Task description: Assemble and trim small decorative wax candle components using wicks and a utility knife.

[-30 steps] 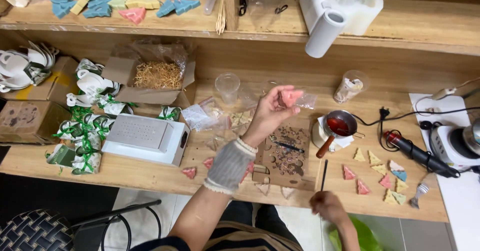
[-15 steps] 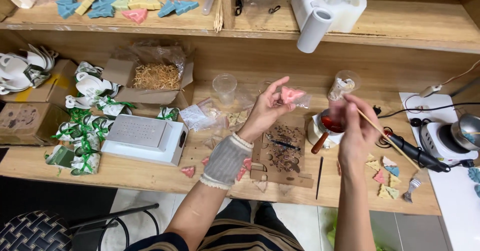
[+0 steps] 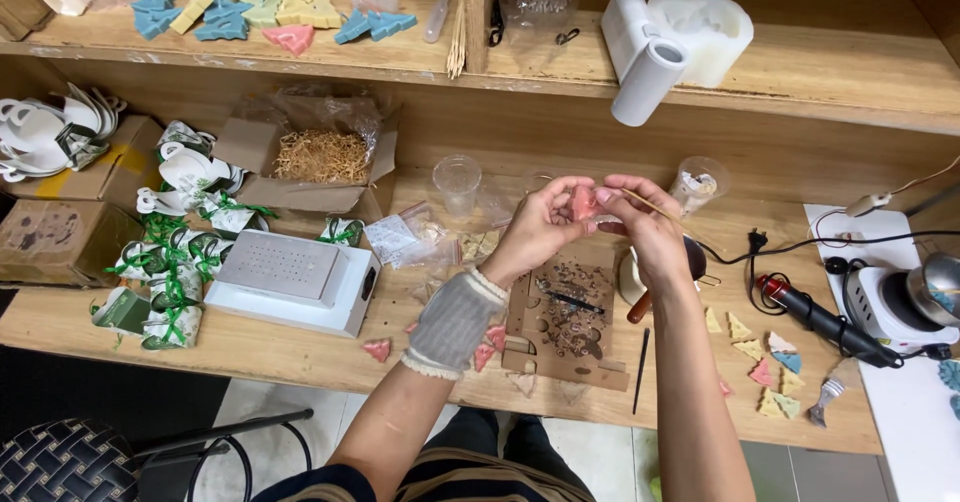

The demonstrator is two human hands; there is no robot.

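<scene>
Above the brown board (image 3: 565, 317), the left hand (image 3: 535, 227) pinches a pink piece (image 3: 583, 203); the right hand (image 3: 640, 224), touching it, grips a thin stick (image 3: 650, 205) slanting rightward.

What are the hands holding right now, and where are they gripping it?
The left hand pinches a small pink piece by its left edge with its fingertips. The right hand holds a thin wooden stick between its fingers, and its fingertips meet the piece's right side.
</scene>
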